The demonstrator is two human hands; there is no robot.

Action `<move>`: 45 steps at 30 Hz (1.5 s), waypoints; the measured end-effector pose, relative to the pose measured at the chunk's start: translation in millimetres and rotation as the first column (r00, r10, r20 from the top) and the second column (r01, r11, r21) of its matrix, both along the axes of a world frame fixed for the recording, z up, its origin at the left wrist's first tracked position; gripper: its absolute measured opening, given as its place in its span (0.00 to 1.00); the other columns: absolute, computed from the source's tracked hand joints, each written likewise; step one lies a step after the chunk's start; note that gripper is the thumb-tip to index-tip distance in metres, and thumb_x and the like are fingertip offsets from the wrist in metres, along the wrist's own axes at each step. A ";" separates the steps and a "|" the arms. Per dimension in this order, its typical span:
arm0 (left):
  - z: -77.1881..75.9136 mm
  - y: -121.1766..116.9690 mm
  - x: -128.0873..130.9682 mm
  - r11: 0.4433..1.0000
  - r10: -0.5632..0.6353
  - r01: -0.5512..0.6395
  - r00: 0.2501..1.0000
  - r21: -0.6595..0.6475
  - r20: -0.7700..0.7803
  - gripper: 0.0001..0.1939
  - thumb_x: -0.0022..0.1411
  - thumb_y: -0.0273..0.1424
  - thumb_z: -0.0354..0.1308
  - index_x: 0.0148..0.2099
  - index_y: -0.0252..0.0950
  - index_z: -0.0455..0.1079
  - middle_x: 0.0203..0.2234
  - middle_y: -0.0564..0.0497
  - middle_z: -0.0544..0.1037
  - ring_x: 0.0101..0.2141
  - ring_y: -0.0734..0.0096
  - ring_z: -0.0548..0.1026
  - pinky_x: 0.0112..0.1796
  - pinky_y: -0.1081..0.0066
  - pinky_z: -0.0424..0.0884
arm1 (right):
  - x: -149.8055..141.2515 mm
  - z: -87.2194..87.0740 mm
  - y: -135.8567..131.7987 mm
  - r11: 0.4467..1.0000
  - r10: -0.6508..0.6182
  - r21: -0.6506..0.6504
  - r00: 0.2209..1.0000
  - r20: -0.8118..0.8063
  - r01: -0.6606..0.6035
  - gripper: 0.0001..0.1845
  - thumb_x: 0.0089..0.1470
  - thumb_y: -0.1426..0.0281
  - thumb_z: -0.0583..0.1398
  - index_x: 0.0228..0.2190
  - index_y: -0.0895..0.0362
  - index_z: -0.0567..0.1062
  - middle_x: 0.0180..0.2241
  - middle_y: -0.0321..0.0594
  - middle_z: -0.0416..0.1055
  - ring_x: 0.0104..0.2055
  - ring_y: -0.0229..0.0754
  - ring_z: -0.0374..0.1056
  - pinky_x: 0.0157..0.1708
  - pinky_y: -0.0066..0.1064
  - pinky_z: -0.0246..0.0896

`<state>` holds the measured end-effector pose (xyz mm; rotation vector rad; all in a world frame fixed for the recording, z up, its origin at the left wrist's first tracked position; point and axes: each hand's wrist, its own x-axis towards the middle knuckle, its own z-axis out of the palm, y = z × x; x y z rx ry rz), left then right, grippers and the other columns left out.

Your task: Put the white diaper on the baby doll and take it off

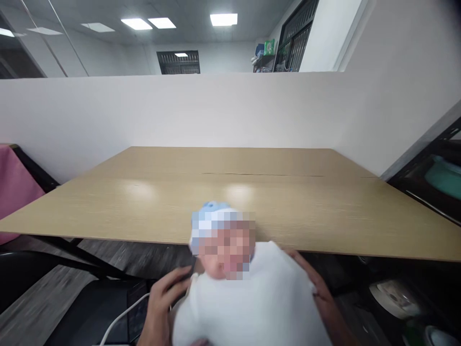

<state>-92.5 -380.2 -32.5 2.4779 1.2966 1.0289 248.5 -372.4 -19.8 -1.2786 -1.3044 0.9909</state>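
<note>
A baby-sized figure in a white garment (252, 307) and a light blue and white cap (212, 216) is held up low in the view, in front of the near edge of a wooden table (230, 192). I cannot tell whether it is a doll. My left hand (162, 302) grips its left side, fingers curled against the white cloth. On the other side, my right hand (320, 293) presses into the garment with its fingers wrapped round. The bottom edge of the view cuts off the figure's lower part.
A white partition wall (216, 110) stands behind the table. Pink cloth (14, 182) hangs at the far left. A black shelf (432, 182) with a teal object is at the right. Below lie a white cable (122, 317), dark items and a plate (396, 298).
</note>
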 end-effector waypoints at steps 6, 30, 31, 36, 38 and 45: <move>25.1 75.4 27.7 0.910 -0.085 0.096 0.995 -0.402 0.047 0.34 0.65 0.35 0.64 0.71 0.49 0.64 0.58 0.49 0.83 0.50 0.54 0.84 0.50 0.61 0.81 | 34.8 12.7 24.0 0.987 -0.160 0.035 0.959 0.234 0.157 0.31 0.51 0.63 0.58 0.57 0.50 0.75 0.50 0.45 0.82 0.46 0.54 0.77 0.40 0.38 0.74; -2.9 244.9 24.6 0.976 -0.048 -0.013 0.961 -0.215 -0.274 0.30 0.70 0.61 0.57 0.51 0.38 0.73 0.43 0.44 0.82 0.45 0.52 0.77 0.45 0.60 0.70 | 146.1 -74.0 145.4 0.993 -0.105 0.118 0.652 0.751 0.025 0.25 0.68 0.46 0.57 0.53 0.51 0.76 0.53 0.49 0.79 0.54 0.57 0.74 0.52 0.45 0.69; -5.8 255.8 25.0 0.980 -0.043 -0.015 0.958 -0.201 -0.284 0.30 0.71 0.61 0.56 0.51 0.38 0.73 0.43 0.44 0.82 0.45 0.52 0.77 0.45 0.59 0.70 | 146.8 -75.8 158.6 0.991 -0.110 0.129 0.651 0.751 0.019 0.26 0.68 0.45 0.57 0.52 0.51 0.76 0.52 0.49 0.79 0.53 0.57 0.74 0.52 0.45 0.69; -16.8 316.2 31.6 0.992 0.017 -0.056 0.949 -0.116 -0.315 0.32 0.70 0.63 0.54 0.50 0.38 0.73 0.41 0.44 0.82 0.44 0.52 0.78 0.45 0.60 0.70 | 150.5 -78.1 221.7 0.991 -0.090 0.132 0.656 0.749 -0.015 0.27 0.67 0.44 0.58 0.52 0.52 0.76 0.51 0.48 0.80 0.51 0.55 0.76 0.49 0.42 0.70; -18.3 339.4 34.6 0.994 0.022 -0.052 0.954 -0.092 -0.300 0.32 0.70 0.63 0.55 0.50 0.38 0.74 0.41 0.44 0.82 0.43 0.53 0.78 0.44 0.61 0.69 | 152.5 -77.7 243.1 0.993 -0.074 0.117 0.657 0.751 -0.022 0.27 0.67 0.44 0.58 0.52 0.52 0.77 0.50 0.47 0.81 0.50 0.53 0.77 0.48 0.40 0.70; -21.8 412.9 41.4 0.998 0.033 -0.046 0.966 -0.044 -0.257 0.31 0.67 0.63 0.59 0.46 0.38 0.75 0.38 0.45 0.83 0.40 0.54 0.79 0.41 0.62 0.69 | 161.0 -77.2 310.3 0.993 -0.079 0.115 0.654 0.752 -0.012 0.28 0.66 0.43 0.59 0.51 0.52 0.76 0.49 0.45 0.81 0.47 0.53 0.77 0.46 0.39 0.69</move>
